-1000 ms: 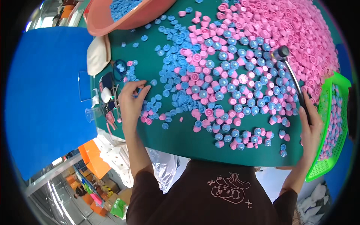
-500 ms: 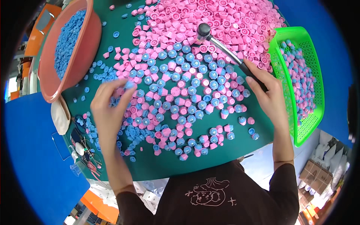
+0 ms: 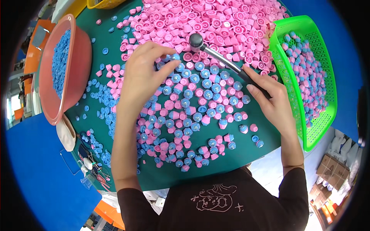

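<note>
My left hand [image 3: 143, 73] is over the upper left of the spread pieces, thumb and forefinger pinched round a small blue swirl-shaped cap [image 3: 175, 57]. Whether a pink cup sits under that cap is hidden. In my right hand [image 3: 274, 101] is a hammer [image 3: 220, 56] with a black round head and a dark grip. Its head hovers or rests by the lower edge of the pink cup pile [image 3: 208, 19], close to my left fingertips. Below both hands stand many blue-topped pink cups [image 3: 187, 122], some upright and some tipped over.
A salmon-coloured basin [image 3: 81, 57] of blue caps stands at the left. On the right is a green basket [image 3: 300, 111] with assembled pieces. Loose blue caps [image 3: 103, 94] lie left of my left forearm. Scissors and cables [image 3: 98, 169] lie at the table's left edge.
My left hand has moved right and away from me, from the loose caps to beside the hammer head. The hammer head has shifted slightly left and nearer. The whole view has shifted a little.
</note>
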Available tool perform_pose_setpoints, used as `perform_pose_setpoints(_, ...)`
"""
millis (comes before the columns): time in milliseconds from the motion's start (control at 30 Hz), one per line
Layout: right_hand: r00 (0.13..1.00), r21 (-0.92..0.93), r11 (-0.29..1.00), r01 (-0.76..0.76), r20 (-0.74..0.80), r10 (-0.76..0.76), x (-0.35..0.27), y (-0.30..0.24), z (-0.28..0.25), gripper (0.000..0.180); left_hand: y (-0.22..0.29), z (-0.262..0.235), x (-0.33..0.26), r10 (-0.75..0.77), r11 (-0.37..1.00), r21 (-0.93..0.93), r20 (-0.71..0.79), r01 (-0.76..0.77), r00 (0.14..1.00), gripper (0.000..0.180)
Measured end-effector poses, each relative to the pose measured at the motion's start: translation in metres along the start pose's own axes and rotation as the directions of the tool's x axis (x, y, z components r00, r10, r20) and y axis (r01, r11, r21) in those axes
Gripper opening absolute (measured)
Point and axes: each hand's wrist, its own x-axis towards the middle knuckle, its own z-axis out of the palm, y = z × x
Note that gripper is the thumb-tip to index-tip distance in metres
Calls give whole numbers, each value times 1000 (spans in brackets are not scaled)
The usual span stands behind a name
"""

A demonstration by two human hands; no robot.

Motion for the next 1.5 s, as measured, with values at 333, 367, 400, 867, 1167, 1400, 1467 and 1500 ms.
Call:
perform_pose_setpoints(333,1000,1,1000,-4,3,4,-5,5,1,45,-7,28,17,22,999,31,123,-26,992,24)
perform_pose_setpoints(367,1000,-1,1000,-3,4,3,-5,5,1,45,-7,29,17,21,999,30,121,-24,992,24)
perform_pose_setpoints(400,1000,-16,1000,-9,7,9,-6,5,1,45,-7,30,17,18,1000,15,116,-20,993,24)
perform_pose_setpoints(867,988,-18,991,134,-75,-135,-7,-25,9,44,-7,-30,-15,-38,999,13,-123,40,992,22)
perform_pose_setpoints(1167,998,-25,1000,16,-56,-18,-7,-21,0,40,-21,-99,-106,-279,937,144,-241,318,930,19)
perform_pose_setpoints(1400,997,54,998,30,-77,-26,-11,-17,8,41,-18,-89,-110,-218,966,96,-189,239,957,16)
perform_pose_setpoints(1467,996,17,999,28,-84,-27,-18,-3,8,42,-28,-95,-110,-255,950,125,-209,285,944,15)
perform_pose_setpoints(1500,997,42,999,-8,-80,12,-24,-1,3,43,-36,-105,-116,-295,932,132,-263,338,919,15)
